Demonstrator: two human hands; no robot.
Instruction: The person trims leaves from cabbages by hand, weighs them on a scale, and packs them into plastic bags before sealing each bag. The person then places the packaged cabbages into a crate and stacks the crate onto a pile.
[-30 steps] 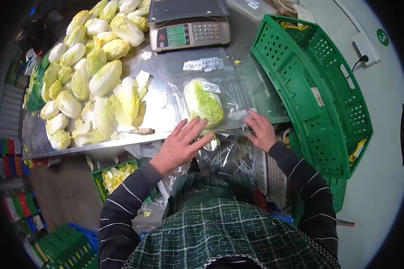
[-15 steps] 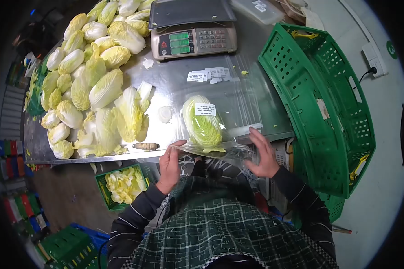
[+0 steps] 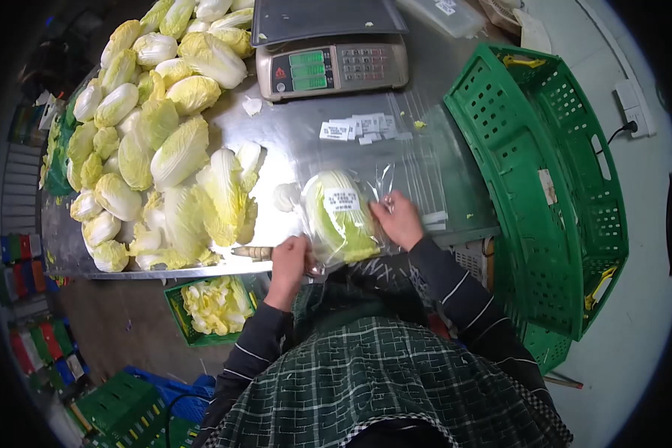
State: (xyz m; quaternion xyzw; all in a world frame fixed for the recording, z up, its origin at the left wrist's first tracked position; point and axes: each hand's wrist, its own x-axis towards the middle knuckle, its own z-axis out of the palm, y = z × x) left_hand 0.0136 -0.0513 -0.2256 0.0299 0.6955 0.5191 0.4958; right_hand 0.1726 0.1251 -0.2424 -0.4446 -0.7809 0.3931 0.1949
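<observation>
A napa cabbage (image 3: 328, 222) lies on the metal table near its front edge, inside a clear plastic bag (image 3: 383, 179). A white printed label (image 3: 341, 199) sits on its upper side. To the right of the cabbage, my right hand (image 3: 399, 220) is closed on a gathered piece of the bag. My left hand (image 3: 290, 263) is closed at the lower left of the cabbage, on the bag's edge; its fingertips are partly hidden. Just left of that hand lies a knife (image 3: 252, 252), its handle pointing left. A pale round cabbage piece (image 3: 285, 196) rests by the bag.
Many napa cabbages (image 3: 179, 153) are piled on the left of the table (image 3: 276, 142). A scale (image 3: 332, 67) stands at the back, with loose labels (image 3: 358, 127) before it. Green crates (image 3: 526, 187) stand on the right. A crate of leaves (image 3: 215, 306) is below the table edge.
Both hands were apart with fingers spread at the bag's near edge. My right hand has moved up beside the cabbage and gripped the bag. My left hand has closed beside the cabbage.
</observation>
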